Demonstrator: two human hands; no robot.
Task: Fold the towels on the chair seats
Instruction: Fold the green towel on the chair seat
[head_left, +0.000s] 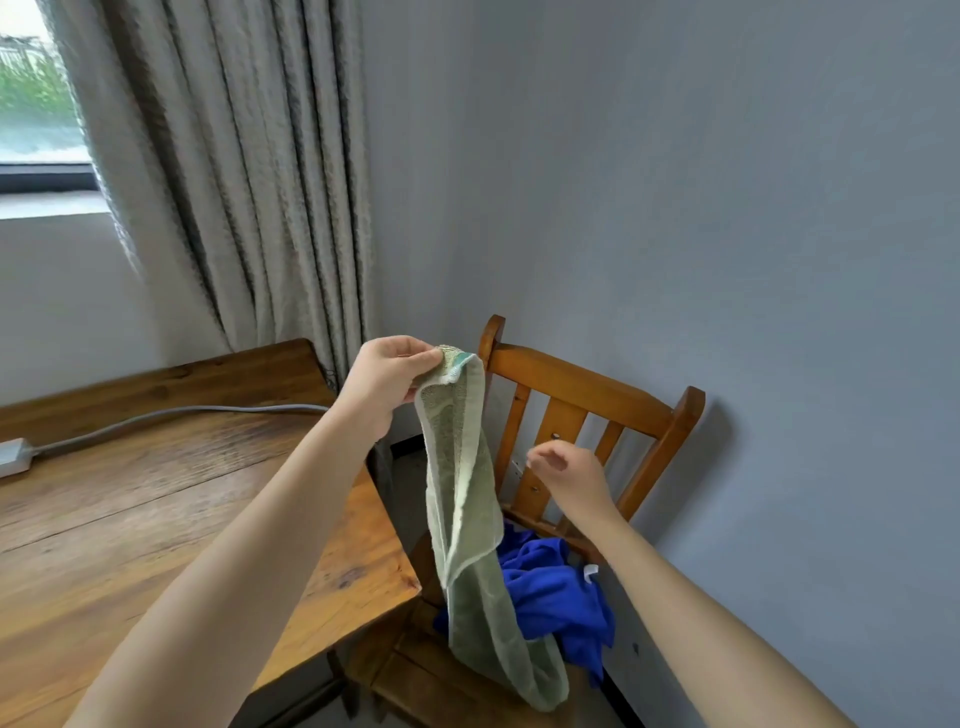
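hanging over the chair (587, 387), green towel (464, 519) is pinched at top by left hand (387, 387), lower end on seat | right hand (569, 475) loosely curled, nothing gripped | blue towel (553, 592) heaped on seat

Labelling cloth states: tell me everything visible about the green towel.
The green towel is pale sage terry cloth with a lighter hem and a teal band at its top end. The left hand pinches that end, so it hangs long, loosely doubled lengthwise; its lower end rests on the chair seat beside a crumpled blue towel.
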